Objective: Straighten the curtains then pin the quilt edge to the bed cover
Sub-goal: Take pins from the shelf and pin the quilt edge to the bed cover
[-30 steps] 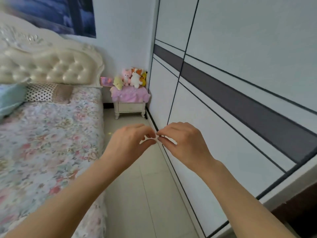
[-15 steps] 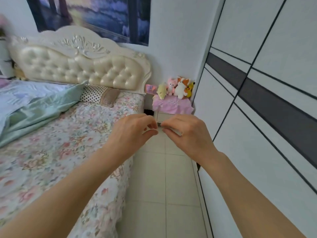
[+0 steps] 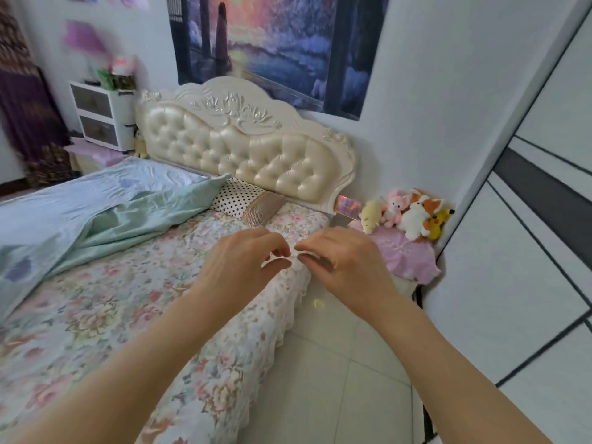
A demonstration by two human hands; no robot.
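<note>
My left hand point(image 3: 238, 262) and my right hand point(image 3: 344, 264) are held together in the air over the right edge of the bed. Between their fingertips both pinch a small pale pin point(image 3: 290, 256); its shape is mostly hidden by the fingers. Below them lies the floral bed cover point(image 3: 105, 315). A light green quilt point(image 3: 80, 216) is bunched on the far left half of the bed, well away from both hands. A dark purple curtain point(image 3: 22, 100) hangs at the far left edge of the room.
A cream tufted headboard point(image 3: 243, 152) backs the bed, with a polka-dot pillow point(image 3: 235, 200) under it. Plush toys point(image 3: 407, 213) sit on a pink-draped nightstand point(image 3: 407, 257) to the right. A white wardrobe point(image 3: 528, 251) lines the right side beyond a tiled floor strip point(image 3: 336, 363).
My view has swung left from the wardrobe to the bed, bringing the quilt and curtain into sight. Both hands stay together, pinching the pin.
</note>
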